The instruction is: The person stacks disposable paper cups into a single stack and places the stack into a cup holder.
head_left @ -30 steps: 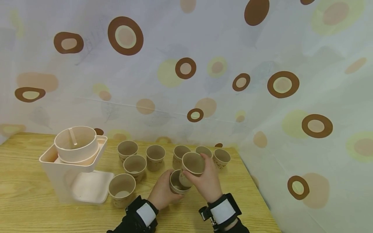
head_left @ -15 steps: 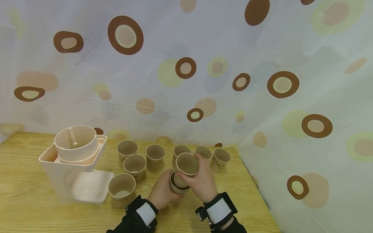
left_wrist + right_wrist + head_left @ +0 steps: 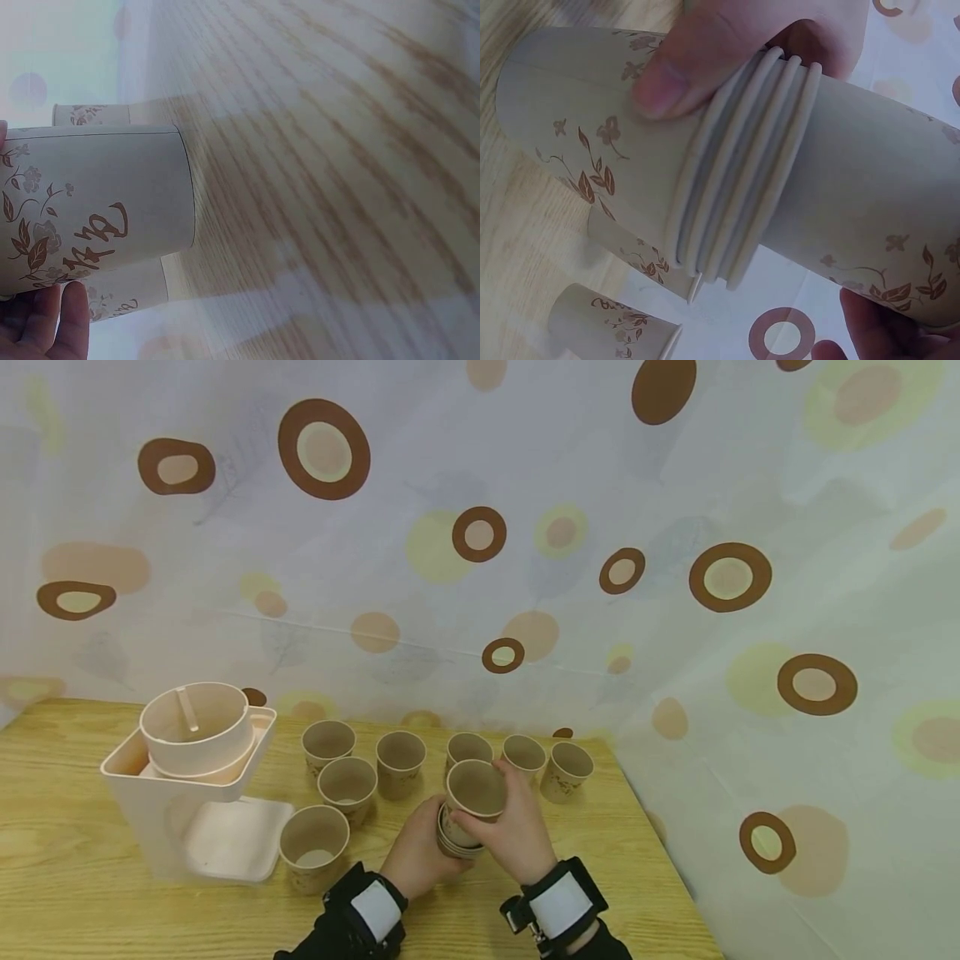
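My left hand grips a short stack of nested paper cups near the middle of the table. Several rolled rims show one behind another in the right wrist view, with the left thumb pressed on the outer wall. My right hand holds one more paper cup by its side, thumb in front and fingers behind. Its lower part sits inside the stack's mouth, and its rim stands well above the others. Brown flowers and lettering decorate the bottom cup in the left wrist view, its base close over the table.
Several single paper cups stand upright behind and left of my hands, among them a front-left cup and a far-right cup. A cream plastic appliance with a round tub stands left. A patterned sheet hangs behind the table.
My right hand has moved left and slightly down, and the cup it holds has gone from beside the stack's mouth to partly inside it. My left hand and the stack have stayed in place.
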A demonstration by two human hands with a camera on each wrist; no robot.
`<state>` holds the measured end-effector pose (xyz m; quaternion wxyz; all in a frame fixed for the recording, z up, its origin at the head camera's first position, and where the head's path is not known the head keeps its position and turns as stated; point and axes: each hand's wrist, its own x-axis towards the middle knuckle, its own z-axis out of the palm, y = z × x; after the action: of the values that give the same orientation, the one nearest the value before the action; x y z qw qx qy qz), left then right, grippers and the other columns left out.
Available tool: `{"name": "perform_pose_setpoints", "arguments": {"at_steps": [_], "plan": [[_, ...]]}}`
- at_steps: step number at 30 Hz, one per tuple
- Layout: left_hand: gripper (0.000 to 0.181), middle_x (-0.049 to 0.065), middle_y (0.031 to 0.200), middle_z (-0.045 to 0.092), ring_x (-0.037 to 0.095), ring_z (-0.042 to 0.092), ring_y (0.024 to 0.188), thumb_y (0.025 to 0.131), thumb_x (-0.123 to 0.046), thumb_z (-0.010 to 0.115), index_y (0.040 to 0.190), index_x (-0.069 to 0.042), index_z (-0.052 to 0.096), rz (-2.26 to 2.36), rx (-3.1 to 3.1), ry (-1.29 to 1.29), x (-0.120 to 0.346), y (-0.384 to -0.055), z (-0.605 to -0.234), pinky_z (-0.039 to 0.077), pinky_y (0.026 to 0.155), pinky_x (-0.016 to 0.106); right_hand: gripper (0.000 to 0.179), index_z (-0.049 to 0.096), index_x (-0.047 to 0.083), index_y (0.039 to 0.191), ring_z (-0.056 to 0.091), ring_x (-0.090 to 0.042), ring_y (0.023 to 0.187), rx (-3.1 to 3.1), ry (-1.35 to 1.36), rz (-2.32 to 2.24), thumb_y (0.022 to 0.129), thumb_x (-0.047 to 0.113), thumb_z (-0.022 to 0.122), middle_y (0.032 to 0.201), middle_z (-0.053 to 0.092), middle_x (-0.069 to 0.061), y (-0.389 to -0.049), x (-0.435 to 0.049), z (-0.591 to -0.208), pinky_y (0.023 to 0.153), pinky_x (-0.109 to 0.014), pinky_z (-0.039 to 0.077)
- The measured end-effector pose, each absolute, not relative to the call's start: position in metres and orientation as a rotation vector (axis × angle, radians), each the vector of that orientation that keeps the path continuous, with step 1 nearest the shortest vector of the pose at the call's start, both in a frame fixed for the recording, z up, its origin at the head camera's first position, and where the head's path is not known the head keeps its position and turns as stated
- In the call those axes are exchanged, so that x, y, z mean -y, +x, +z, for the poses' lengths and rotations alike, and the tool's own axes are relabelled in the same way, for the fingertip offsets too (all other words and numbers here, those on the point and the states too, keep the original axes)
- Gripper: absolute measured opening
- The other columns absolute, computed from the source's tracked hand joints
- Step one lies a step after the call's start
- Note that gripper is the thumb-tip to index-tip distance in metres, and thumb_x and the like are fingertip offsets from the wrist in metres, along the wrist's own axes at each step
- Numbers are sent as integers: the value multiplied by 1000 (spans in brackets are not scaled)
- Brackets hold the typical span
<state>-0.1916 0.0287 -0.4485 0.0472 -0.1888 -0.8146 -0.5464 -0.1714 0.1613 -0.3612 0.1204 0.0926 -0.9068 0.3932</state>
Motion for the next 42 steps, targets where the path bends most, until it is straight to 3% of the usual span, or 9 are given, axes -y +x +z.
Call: {"name": "perform_pose_setpoints", "arguments": {"at_steps": [14, 27, 42], "plan": [[74, 12, 113, 58, 25, 57, 105, 59, -9, 84, 123, 1, 49, -1691, 2487, -563, -28, -193, -448, 46, 92, 45, 83, 32, -9, 135, 46, -41, 118, 2704, 348, 1195, 76, 28, 77, 137, 37, -30, -168, -163, -363, 93, -54, 43], [75, 13, 113, 58, 25, 57, 104, 58, -10, 84, 124, 1, 48, -1701, 2486, -554, -28, -192, -447, 47, 91, 45, 82, 34, -10, 132, 50, -40, 111, 2717, 370, 1173, 73, 24, 79, 128, 44, -27, -170, -162, -371, 90, -52, 44], [75, 12, 115, 58, 27, 57, 106, 59, -11, 83, 125, -1, 48, -1710, 2490, -550, -28, -193, -450, 46, 92, 46, 83, 30, -9, 136, 50, -41, 113, 2735, 374, 1333, 75, 22, 77, 131, 42, -31, -169, -165, -379, 90, -54, 43]]}}
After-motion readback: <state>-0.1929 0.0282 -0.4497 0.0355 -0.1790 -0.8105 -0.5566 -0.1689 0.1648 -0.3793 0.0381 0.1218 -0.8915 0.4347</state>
